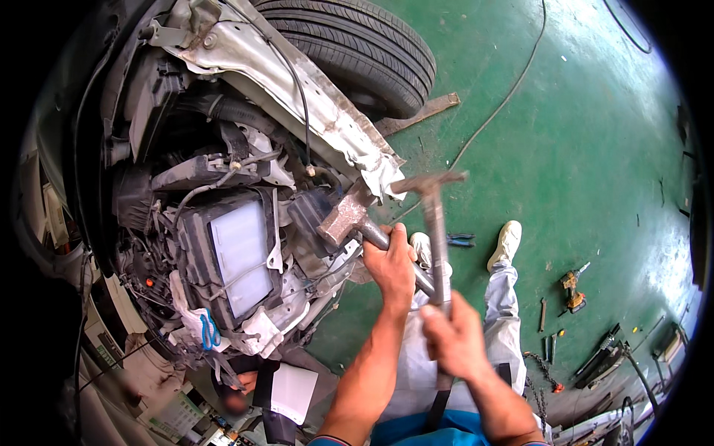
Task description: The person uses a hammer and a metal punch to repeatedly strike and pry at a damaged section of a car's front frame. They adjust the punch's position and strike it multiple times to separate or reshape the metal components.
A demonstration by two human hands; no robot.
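My left hand (pixel 390 264) grips the metal handle of a heavy, scuffed hammer (pixel 343 220), whose head is beside the torn, crumpled end of a white body rail (pixel 375 167) on a partly dismantled car. My right hand (pixel 452 331) holds a second hammer (pixel 435 227) by its long shaft, the narrow head raised near the rail's end and slightly blurred. I cannot tell whether either head touches the metal. The open engine bay (pixel 223 253), with a black box and exposed hoses, lies left of my hands.
A tyre (pixel 349 48) is behind the rail. Pliers (pixel 461 238), a yellow cordless drill (pixel 573 290), wrenches, chains (pixel 541 379) and cables lie on the green floor (pixel 565 163). My white-shoed feet stand below the hammers. Another person's hand (pixel 245 380) shows at lower left, beside a white sheet (pixel 290 394).
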